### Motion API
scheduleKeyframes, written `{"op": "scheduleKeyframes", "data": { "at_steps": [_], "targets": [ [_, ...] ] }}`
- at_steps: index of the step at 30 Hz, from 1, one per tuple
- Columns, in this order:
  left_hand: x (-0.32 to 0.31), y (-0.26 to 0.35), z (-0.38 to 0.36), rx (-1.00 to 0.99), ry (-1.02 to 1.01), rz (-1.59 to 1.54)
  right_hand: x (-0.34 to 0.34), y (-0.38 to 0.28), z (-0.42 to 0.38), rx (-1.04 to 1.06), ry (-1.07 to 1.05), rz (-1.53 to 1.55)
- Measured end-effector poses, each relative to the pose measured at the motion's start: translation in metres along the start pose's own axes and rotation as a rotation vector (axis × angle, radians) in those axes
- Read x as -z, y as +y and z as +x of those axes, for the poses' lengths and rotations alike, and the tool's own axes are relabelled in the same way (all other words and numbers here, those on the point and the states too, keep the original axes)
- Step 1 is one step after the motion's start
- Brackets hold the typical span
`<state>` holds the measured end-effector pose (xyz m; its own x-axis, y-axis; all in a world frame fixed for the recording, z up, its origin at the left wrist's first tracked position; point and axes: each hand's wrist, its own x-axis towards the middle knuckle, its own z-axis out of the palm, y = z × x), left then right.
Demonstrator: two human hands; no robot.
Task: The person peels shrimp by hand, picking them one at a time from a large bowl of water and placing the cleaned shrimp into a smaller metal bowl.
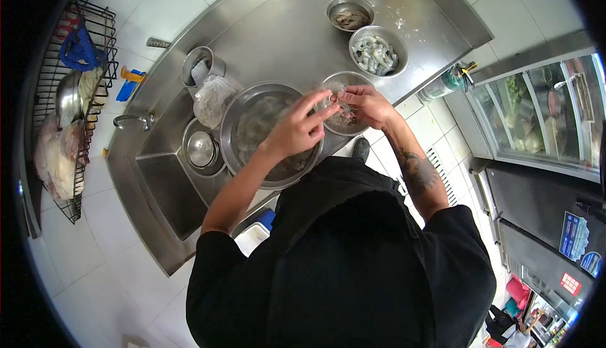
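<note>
My right hand [371,106] is closed, its thumb and fingers pinching a greyish raw shrimp [334,98]. My left hand [295,126] reaches in from the other side with its fingers stretched out and apart, fingertips right at the shrimp. Both hands are over a small steel bowl [326,85] holding pinkish-brown shrimp shells [346,119]. Under my left hand stands a large steel bowl [228,152] with cloudy water and greyish shrimp [255,117], partly hidden by my forearm.
Peeled shrimp [377,56] fill another steel bowl [404,51]; a smaller bowl [330,13] stands behind it. At left are a plastic bag [216,100], a steel pot [218,67], a sink [170,190] and a faucet [136,121]. A wire rack [50,64] hangs on the wall. A glass-door fridge [543,114] stands at right.
</note>
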<state>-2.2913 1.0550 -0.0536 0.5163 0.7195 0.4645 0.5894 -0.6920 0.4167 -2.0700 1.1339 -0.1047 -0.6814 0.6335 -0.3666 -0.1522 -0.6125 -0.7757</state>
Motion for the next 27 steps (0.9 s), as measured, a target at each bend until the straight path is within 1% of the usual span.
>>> {"op": "scheduleKeyframes", "data": {
  "at_steps": [1,2,3,4,5,6,7,8,9,10,11,13,14,15,16,18,19,21,22,24,25,26,27],
  "targets": [
    [-0.001,-0.004,0.003,0.001,0.000,0.000,0.002,0.007,0.004,0.095,0.061,-0.094],
    [-0.003,-0.011,0.007,0.038,0.051,0.031,0.002,0.006,0.003,0.092,0.057,-0.096],
    [-0.005,-0.019,0.010,0.082,0.103,0.065,0.001,0.005,0.002,0.183,0.102,-0.453],
    [-0.009,-0.026,0.014,0.096,0.107,0.071,-0.002,0.004,0.002,0.275,0.140,-0.811],
    [-0.017,-0.033,0.019,0.163,0.067,-0.087,-0.008,0.002,0.002,0.270,0.123,-0.814],
    [-0.025,-0.039,0.022,0.230,0.030,-0.247,-0.016,0.001,0.000,0.297,0.203,-0.933],
    [-0.034,-0.046,0.023,0.244,0.041,-0.242,-0.021,0.001,-0.001,0.328,0.283,-1.053],
    [-0.044,-0.055,0.022,0.390,-0.045,-0.348,-0.021,0.003,0.002,0.326,0.264,-1.061],
    [-0.053,-0.063,0.021,0.530,-0.131,-0.456,-0.019,0.007,0.006,0.348,0.332,-1.069],
    [-0.061,-0.069,0.020,0.538,-0.120,-0.454,-0.016,0.013,0.011,0.369,0.403,-1.074],
    [-0.067,-0.073,0.020,0.567,-0.095,-0.465,-0.011,0.022,0.017,0.367,0.393,-1.079],
    [-0.076,-0.074,0.020,0.596,-0.068,-0.479,0.000,0.042,0.030,0.406,0.541,-1.118],
    [-0.079,-0.070,0.021,0.643,-0.080,-0.440,0.002,0.049,0.033,0.403,0.540,-1.122],
    [-0.082,-0.067,0.023,0.690,-0.092,-0.402,0.004,0.055,0.036,0.397,0.599,-1.080],
    [-0.091,-0.067,0.022,0.692,-0.088,-0.406,0.003,0.057,0.036,0.392,0.657,-1.038],
    [-0.108,-0.067,0.017,0.617,0.058,-0.252,0.002,0.059,0.035,0.370,0.689,-1.039],
    [-0.113,-0.067,0.014,0.622,0.062,-0.254,0.001,0.060,0.034,0.351,0.724,-1.034],
    [-0.122,-0.069,0.009,0.341,0.162,0.000,0.001,0.061,0.031,0.352,0.732,-1.065],
    [-0.121,-0.066,0.008,0.345,0.164,-0.001,0.003,0.062,0.029,0.356,0.746,-1.091],
    [-0.119,-0.060,0.007,0.223,0.138,0.103,0.013,0.066,0.034,0.328,0.767,-1.157],
    [-0.120,-0.059,0.006,0.223,0.140,0.102,0.010,0.061,0.034,0.302,0.791,-1.220],
    [-0.121,-0.059,0.005,0.268,0.214,0.051,0.009,0.055,0.031,0.303,0.794,-1.220],
    [-0.121,-0.060,0.006,0.311,0.287,-0.002,0.009,0.047,0.027,0.212,0.742,-1.315]
  ]
}}
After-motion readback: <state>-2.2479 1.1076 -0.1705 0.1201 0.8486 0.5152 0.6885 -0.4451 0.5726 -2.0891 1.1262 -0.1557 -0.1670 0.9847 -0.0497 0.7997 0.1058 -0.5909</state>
